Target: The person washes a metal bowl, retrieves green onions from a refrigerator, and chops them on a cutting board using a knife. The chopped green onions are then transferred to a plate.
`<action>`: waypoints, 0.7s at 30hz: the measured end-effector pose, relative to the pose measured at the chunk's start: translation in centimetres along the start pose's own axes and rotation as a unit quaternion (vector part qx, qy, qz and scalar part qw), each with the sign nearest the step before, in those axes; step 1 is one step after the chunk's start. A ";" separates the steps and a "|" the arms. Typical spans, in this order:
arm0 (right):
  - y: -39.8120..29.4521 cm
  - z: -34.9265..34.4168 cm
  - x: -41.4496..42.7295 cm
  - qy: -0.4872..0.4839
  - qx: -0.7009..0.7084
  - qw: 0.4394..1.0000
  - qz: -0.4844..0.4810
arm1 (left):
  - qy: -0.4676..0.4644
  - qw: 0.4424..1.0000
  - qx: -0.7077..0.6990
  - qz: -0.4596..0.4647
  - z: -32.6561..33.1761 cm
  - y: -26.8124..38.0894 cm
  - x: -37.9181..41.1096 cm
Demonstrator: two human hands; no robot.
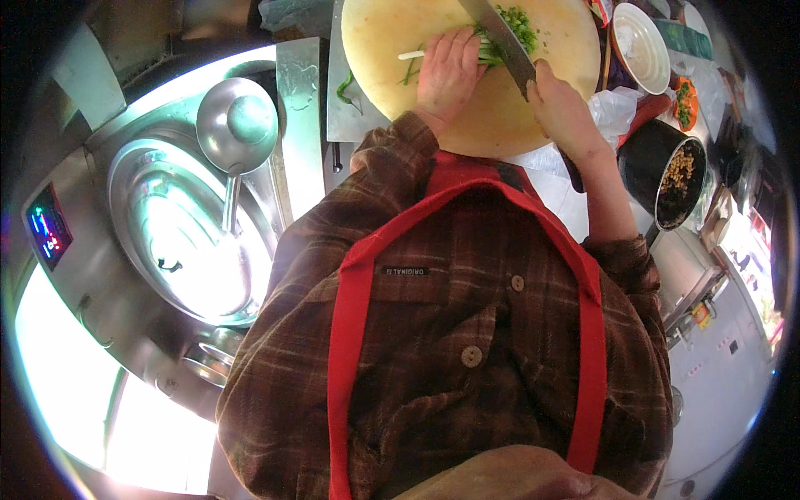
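On a round, pale yellow cutting board, my left hand presses down a small bunch of green onions, whose white ends stick out to the left. My right hand grips the handle of a cleaver. The broad blade lies across the green ends, just right of my left fingertips. Beyond the blade sits a pile of chopped green onion, with small bits scattered to its right. The blade's far end is cut off by the top edge of the view.
A metal ladle rests over a large steel basin at left. A green chili pepper lies beside the board. At right are a white bowl, a dark pot with brown food, and an orange dish of chopped greens.
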State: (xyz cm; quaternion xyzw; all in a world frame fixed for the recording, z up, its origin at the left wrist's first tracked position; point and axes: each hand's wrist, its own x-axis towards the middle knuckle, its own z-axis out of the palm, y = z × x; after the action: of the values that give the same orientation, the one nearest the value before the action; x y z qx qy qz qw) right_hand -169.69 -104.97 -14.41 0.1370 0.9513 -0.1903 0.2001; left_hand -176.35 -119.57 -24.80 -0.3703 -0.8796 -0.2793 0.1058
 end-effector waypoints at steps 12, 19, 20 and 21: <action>1.0 2.5 3.1 0.094 -0.041 0.994 -0.048 | -0.032 0.998 0.044 -0.027 -0.9 1.3 -0.1; 0.0 -0.3 -1.5 0.092 -0.019 0.995 -0.027 | 0.012 0.999 0.014 -0.048 0.3 0.3 -0.5; 0.0 -0.2 -2.2 0.079 -0.016 0.997 -0.018 | 0.012 0.999 0.006 -0.053 0.3 0.3 -0.6; 0.2 0.0 -2.7 0.067 -0.014 0.998 -0.006 | 0.012 0.998 -0.006 -0.054 0.3 0.4 -0.5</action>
State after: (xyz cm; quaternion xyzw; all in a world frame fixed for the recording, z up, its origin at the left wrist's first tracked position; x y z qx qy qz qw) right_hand -167.25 -105.33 -13.27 0.1413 0.9660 -0.1683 0.1364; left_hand -175.74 -119.47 -25.02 -0.3194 -0.8952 -0.2947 0.0991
